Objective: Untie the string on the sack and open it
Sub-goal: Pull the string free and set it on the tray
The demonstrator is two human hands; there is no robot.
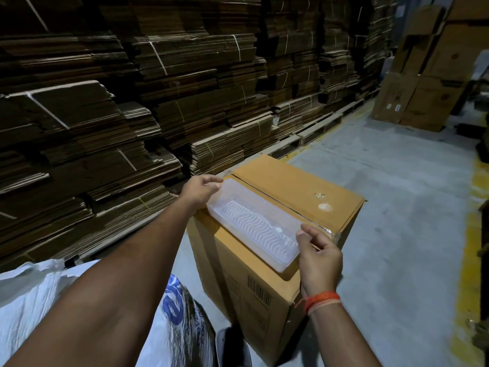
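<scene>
Clear plastic tray (254,226) lies on the closed cardboard box (299,186), nothing in it. Left hand (201,190) and right hand (318,256) pinch its ends; white sack (34,290) sits beside the box.

From here I see only part of the white woven sack (31,295): my left forearm (111,282) covers its middle, the frame's bottom-left corner crops it, and its blue print (173,300) is unreadable.

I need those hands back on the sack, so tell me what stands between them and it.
Both hands are busy at a clear plastic tray lying on the cardboard box: the left hand at its far end, the right hand at its near end. The sack lies lower left, under the left forearm; nothing visible blocks it.
</scene>
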